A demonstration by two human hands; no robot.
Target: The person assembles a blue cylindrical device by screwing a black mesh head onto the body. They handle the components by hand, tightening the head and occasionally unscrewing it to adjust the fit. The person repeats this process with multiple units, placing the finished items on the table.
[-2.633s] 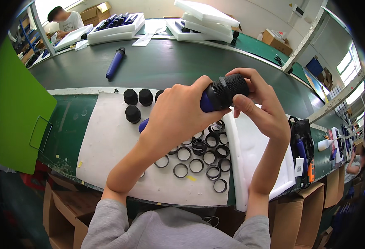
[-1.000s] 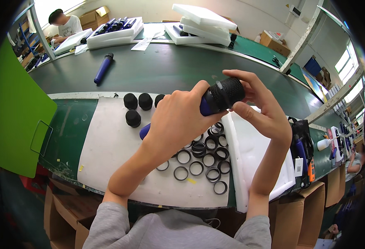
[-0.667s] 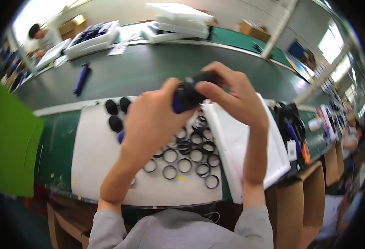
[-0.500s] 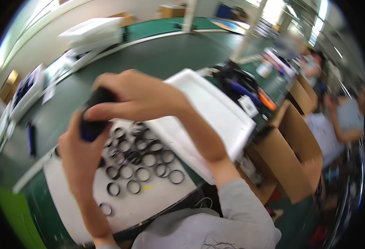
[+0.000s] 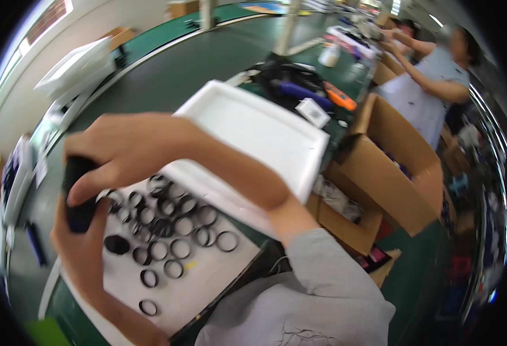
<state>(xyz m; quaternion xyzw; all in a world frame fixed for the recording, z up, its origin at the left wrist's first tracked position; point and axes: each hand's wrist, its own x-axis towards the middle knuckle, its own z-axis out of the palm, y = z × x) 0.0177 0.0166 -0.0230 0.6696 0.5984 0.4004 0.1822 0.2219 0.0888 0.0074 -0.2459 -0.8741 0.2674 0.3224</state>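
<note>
Both hands are closed around a dark cylinder [image 5: 80, 173], black toward its top and dark blue at its lower end. From above, my right hand [image 5: 129, 141] grips its upper part, thumb lying along the side. My left hand [image 5: 80, 242] wraps the lower part from below, and its far fingers are hidden. Beneath and beside the hands, several thin black rings [image 5: 181, 248] lie spread and partly piled on a white board [image 5: 190, 294]. A black round disc-like piece [image 5: 117, 244] rests among them, close to my left hand.
A shallow white tray [image 5: 253, 132] overlaps the board's far right. Open cardboard boxes [image 5: 392, 179] stand on the right, with a co-worker [image 5: 421, 81] behind them. An orange tool [image 5: 340, 96] and black bag [image 5: 282, 78] lie beyond the tray. A dark blue cylinder [image 5: 35, 243] lies at left.
The whole view has swung to the right, so hands and board sit further left in it. Both hands still hold the dark cylinder. The black disc-like piece now shows beside my left hand.
</note>
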